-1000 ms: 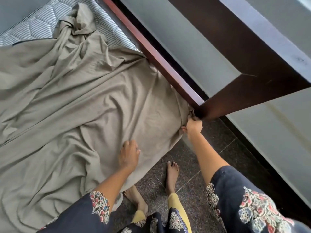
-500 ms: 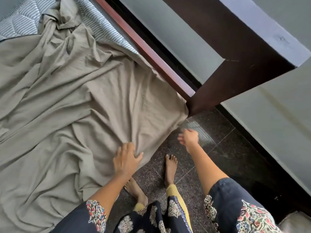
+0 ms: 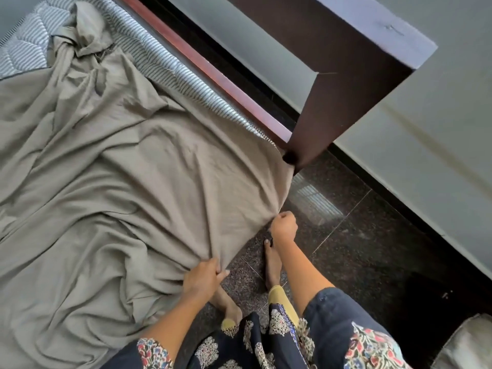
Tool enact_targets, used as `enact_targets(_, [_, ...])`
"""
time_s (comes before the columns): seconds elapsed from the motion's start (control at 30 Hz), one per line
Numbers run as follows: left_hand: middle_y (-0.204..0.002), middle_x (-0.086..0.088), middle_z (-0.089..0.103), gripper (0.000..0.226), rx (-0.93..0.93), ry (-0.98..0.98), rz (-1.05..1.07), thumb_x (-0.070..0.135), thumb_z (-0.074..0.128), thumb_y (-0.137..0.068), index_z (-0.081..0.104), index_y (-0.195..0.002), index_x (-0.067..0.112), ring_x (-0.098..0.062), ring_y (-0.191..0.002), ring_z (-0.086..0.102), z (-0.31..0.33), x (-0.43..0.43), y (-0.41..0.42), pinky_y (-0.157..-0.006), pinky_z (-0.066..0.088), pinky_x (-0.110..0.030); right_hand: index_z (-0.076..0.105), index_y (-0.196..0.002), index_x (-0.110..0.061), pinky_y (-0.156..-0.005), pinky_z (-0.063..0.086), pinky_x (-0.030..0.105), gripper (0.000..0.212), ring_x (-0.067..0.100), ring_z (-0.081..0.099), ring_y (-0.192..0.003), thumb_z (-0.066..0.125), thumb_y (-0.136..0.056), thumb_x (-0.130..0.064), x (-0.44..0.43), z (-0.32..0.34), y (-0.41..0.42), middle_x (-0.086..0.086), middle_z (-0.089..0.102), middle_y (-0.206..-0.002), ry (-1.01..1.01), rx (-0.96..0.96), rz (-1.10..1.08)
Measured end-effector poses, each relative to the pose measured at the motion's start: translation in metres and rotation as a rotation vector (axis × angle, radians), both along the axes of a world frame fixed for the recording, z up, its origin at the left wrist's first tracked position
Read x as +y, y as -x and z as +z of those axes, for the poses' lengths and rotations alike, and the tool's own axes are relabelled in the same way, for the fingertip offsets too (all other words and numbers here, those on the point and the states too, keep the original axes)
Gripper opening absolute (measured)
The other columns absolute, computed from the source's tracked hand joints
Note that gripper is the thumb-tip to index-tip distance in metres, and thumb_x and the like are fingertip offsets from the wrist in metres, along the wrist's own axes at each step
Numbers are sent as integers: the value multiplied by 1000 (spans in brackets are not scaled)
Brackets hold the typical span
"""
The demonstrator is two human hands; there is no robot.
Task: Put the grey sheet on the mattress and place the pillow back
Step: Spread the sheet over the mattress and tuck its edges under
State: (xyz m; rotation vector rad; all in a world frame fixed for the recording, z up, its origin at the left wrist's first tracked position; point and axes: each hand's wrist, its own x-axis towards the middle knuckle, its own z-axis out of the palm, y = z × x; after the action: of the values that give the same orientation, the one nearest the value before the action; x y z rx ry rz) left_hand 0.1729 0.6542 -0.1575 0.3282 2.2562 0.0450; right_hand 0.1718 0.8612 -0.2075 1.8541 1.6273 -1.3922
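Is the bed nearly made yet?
About halfway. Done: the grey sheet lies over most of the mattress, though it is wrinkled and bunched at the far corner, where the mattress shows bare. In hand: the left hand and right hand grip the sheet's near edge. Left: smoothing, covering that corner, and the pillow, which isn't on the bed.

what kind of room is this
Most likely a bedroom: a quilted, striped mattress sits in a wooden bed frame, with a rumpled grey sheet draped over it.
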Motion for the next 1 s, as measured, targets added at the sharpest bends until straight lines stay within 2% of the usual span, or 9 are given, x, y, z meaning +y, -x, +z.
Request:
enact_targets(0.13, [-79,2,58,23,330,-133,100,36,51,-95,47,-79,20,-17,-72,57,9,17,12,-57,37,-27,53,-123,-11,-87,45,39,30,31,54,-110,39,-98,-20,5,4,7,12,59,-121,-68,103,19])
enact_targets(0.23, [-102,-9,55,18,494,-161,265,27,63,-88,55,-96,13,-30,-97,54,8,20,31,-70,42,-38,58,-118,-7,-75,38,32,32,30,54,-107,35,-100,-21,21,13,31,12,60,-118,-173,164,-78])
enact_targets(0.33, [-115,-14,51,24,346,-5,319,26,62,-89,53,-105,12,-36,-107,49,-1,15,49,-85,41,-42,57,-114,-8,-78,42,35,33,28,56,-102,41,-98,-31,34,20,63,9,61,-111,-145,263,-103])
enact_targets(0.47, [-93,-11,62,13,183,-64,203,12,54,-90,52,-77,14,-29,-91,57,-6,3,62,-76,43,-35,60,-114,-17,-80,54,43,28,27,62,-78,43,-94,-25,47,16,76,8,64,-89,-46,269,-90])
enact_targets(0.6, [-68,5,59,21,-63,-8,135,15,61,-81,51,-64,22,-19,-75,61,3,-19,55,-64,41,-26,54,-109,-21,-47,48,22,27,17,59,-58,33,-95,-11,72,0,35,11,58,-87,14,275,-609])
enact_targets(0.67, [-70,5,62,20,-149,-21,96,19,63,-81,53,-64,21,-18,-77,63,2,-30,44,-64,42,-27,48,-113,-19,-63,54,27,20,17,61,-72,36,-98,-14,73,3,13,7,58,-98,102,375,-715])
enact_targets(0.73, [-75,3,60,25,-14,-9,21,31,63,-83,50,-65,21,-18,-74,58,3,-35,33,-64,42,-29,50,-121,-16,-83,51,38,26,22,61,-87,39,-99,-19,70,9,-6,4,58,-104,176,392,-724])
enact_targets(0.87, [-82,-3,55,34,376,-31,-204,36,78,-70,53,-79,15,-25,-77,52,4,-30,19,-64,46,-36,60,-98,-7,-36,35,19,18,17,48,-47,43,-93,-8,34,0,-23,9,57,-66,205,161,-548])
enact_targets(1.0, [-115,-18,55,53,452,-66,-122,31,73,-79,54,-125,12,-35,-99,54,2,-3,36,-78,47,-44,57,-114,-1,-45,35,23,26,18,52,-58,45,-94,-12,-27,9,-14,11,60,-81,455,177,-313])
